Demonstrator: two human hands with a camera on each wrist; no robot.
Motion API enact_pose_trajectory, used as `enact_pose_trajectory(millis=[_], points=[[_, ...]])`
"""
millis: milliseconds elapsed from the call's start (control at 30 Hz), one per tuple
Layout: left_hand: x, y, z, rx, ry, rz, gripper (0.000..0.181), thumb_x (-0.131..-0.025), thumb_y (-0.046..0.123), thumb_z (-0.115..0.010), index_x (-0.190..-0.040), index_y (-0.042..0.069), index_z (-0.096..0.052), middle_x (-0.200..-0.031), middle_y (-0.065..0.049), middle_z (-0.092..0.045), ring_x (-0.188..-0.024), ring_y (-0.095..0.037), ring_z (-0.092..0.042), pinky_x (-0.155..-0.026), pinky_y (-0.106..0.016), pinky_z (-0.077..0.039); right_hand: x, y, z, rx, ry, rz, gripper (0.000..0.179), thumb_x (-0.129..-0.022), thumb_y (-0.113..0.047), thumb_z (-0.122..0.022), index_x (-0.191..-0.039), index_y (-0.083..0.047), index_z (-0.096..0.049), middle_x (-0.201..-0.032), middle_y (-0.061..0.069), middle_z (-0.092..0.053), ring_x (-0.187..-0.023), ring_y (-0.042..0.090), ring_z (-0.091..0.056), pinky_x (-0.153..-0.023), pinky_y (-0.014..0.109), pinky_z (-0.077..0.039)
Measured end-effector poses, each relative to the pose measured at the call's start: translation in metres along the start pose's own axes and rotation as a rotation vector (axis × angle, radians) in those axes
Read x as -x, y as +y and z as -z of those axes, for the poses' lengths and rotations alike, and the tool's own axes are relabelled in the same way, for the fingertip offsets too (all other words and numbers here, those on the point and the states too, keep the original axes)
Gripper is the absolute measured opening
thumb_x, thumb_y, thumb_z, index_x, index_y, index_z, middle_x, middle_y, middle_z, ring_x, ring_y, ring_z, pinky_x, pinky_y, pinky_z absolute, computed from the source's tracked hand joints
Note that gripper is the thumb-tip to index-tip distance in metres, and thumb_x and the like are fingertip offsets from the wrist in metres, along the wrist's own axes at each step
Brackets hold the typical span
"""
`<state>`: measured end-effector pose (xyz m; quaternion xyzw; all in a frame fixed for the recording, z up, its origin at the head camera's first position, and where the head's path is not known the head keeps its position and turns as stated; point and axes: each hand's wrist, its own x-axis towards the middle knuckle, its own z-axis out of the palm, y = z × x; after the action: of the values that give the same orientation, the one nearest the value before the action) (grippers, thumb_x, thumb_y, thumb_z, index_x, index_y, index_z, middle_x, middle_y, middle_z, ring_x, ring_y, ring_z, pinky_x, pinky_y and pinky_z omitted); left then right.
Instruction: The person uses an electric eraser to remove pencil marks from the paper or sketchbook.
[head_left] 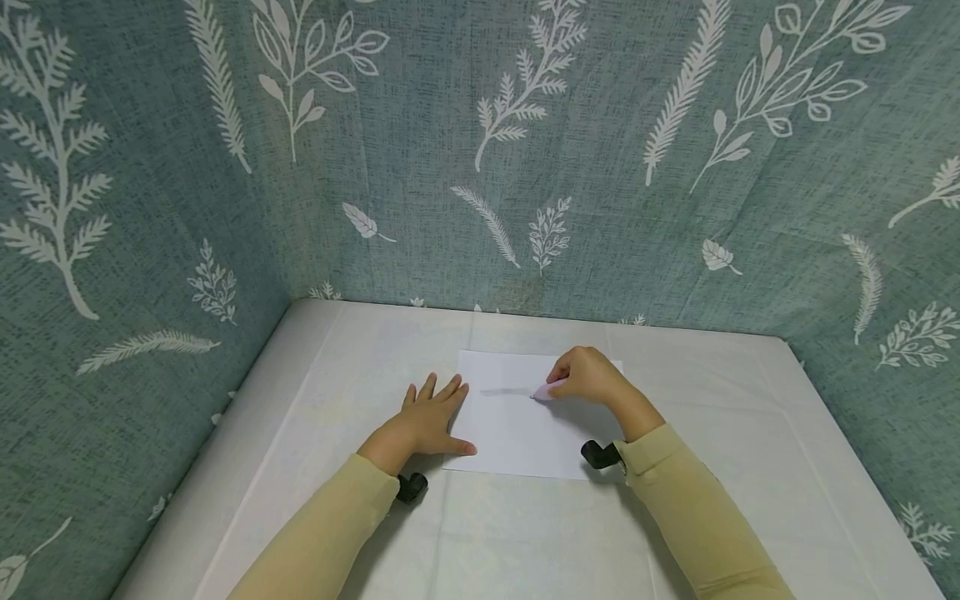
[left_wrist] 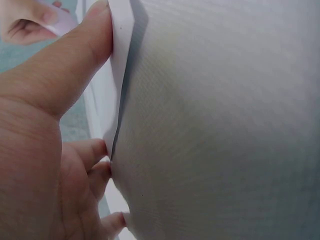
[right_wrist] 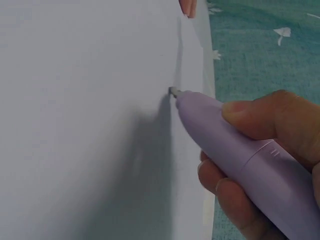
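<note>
A white sheet of paper [head_left: 517, 437] lies on the white-covered table. My right hand [head_left: 588, 375] pinches a lavender pen-shaped tool [right_wrist: 220, 132] between thumb and fingers. Its small metal tip [right_wrist: 174, 92] is right at the paper, at the right end of a thin grey line [head_left: 504, 391] that runs across the upper part of the sheet. At the sheet's left edge, my left hand [head_left: 431, 421] rests with fingers spread, its thumb [left_wrist: 87, 47] near the lower left corner. In the left wrist view, the paper edge [left_wrist: 119, 65] stands slightly raised beside that thumb.
The table [head_left: 360, 542] has a smooth white cover with fold lines. Behind and beside it hangs a green cloth [head_left: 420, 150] with white leaf patterns. Black wrist cameras [head_left: 600, 454] sit under both cuffs, close over the table.
</note>
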<state>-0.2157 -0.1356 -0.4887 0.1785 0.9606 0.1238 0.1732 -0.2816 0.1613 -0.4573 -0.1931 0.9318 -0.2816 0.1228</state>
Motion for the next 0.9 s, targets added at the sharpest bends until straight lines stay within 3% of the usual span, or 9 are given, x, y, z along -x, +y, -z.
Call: enact_pose_trajectory(millis=[100, 467, 900], points=[[-0.0005, -0.0004, -0.0002, 0.006, 0.000, 0.000, 0.111, -0.076, 0.067, -0.075, -0.160, 0.015, -0.025, -0.167, -0.006, -0.013, -0.151, -0.046, -0.001, -0.116, -0.068, -0.005, 0.0001, -0.0014, 0.0006, 0.001, -0.008, 0.001, 0.007, -0.079, -0.015, -0.083, -0.085, -0.013, -0.080, -0.081, -0.005, -0.073, -0.076, 0.013, -0.062, -0.070, 0.033, -0.052], [0.0009, 0.0009, 0.0017, 0.017, -0.003, 0.002, 0.111, -0.076, 0.066, -0.075, -0.160, 0.015, -0.025, -0.167, -0.006, -0.013, -0.151, -0.045, -0.001, -0.116, -0.067, -0.004, -0.0048, -0.0001, -0.0005, 0.019, 0.077, 0.010, 0.011, -0.081, -0.015, -0.081, -0.090, -0.009, -0.080, -0.084, -0.001, -0.075, -0.075, 0.014, -0.061, -0.069, 0.034, -0.051], [0.0016, 0.0009, 0.0016, 0.007, -0.002, -0.002, 0.111, -0.076, 0.067, -0.075, -0.161, 0.015, -0.025, -0.168, -0.006, -0.013, -0.151, -0.046, -0.001, -0.116, -0.067, -0.004, -0.0030, -0.0020, -0.0008, 0.002, 0.058, 0.010, 0.013, -0.082, -0.016, -0.081, -0.093, -0.008, -0.080, -0.088, -0.001, -0.075, -0.078, 0.014, -0.063, -0.072, 0.035, -0.052]])
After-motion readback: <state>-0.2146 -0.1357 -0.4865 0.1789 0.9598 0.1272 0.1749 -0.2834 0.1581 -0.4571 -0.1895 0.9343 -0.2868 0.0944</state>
